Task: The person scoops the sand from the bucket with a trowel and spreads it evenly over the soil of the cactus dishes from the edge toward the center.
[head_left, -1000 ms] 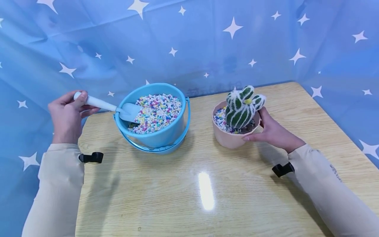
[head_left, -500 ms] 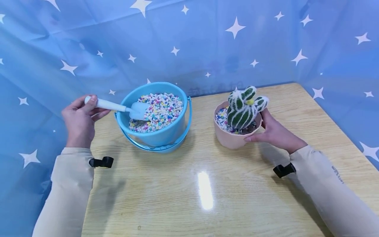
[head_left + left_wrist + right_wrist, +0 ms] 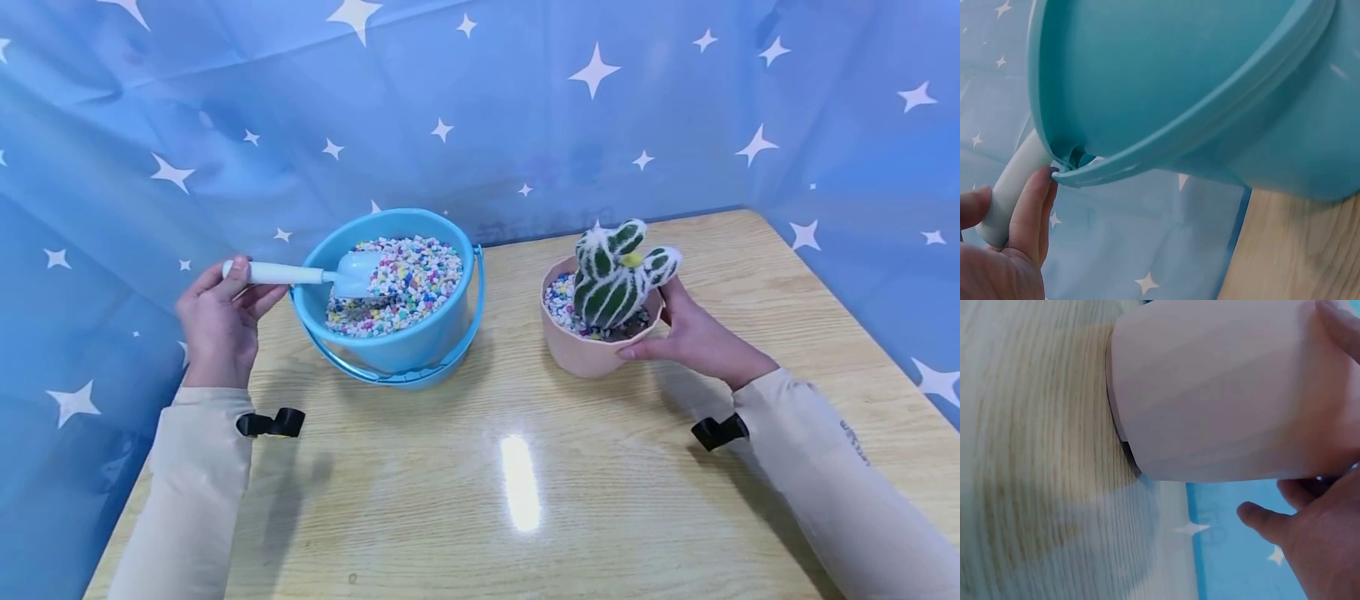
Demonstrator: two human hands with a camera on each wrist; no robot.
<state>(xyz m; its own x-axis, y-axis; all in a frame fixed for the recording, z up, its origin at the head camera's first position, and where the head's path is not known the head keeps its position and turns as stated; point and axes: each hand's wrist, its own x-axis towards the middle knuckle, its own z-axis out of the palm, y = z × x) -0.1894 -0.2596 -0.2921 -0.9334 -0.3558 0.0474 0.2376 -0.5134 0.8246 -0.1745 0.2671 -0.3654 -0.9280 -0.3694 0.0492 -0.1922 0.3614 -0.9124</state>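
A person's left hand [image 3: 225,312], raised at the left of the head view, pinches the white grip of a trowel [image 3: 283,273] between thumb and fingers, the wrist upright above a forearm that climbs from the lower left corner. The trowel lies nearly level across the near-left rim of a blue bucket [image 3: 408,354], left of centre, its pale blue blade among multicoloured pebbles [image 3: 431,279]; how deep the tip sits cannot be told. The left wrist view shows the thumb and fingers on opposite sides of the grip, beside the bucket's curved wall. At right of centre, the right hand [image 3: 697,337] clasps the right side of a pink pot [image 3: 577,354], thumb across the front and fingers behind, its forearm slanting up from the lower right corner. In the right wrist view, the thumb presses the pot at upper right while one fingertip [image 3: 1254,515] juts clear below. A white-striped green cactus [image 3: 611,296] leans slightly right in the pot, with pebbles around its base. Bucket and pot stand well apart on a wooden table [image 3: 420,500] before a star-patterned blue backdrop [image 3: 487,125].
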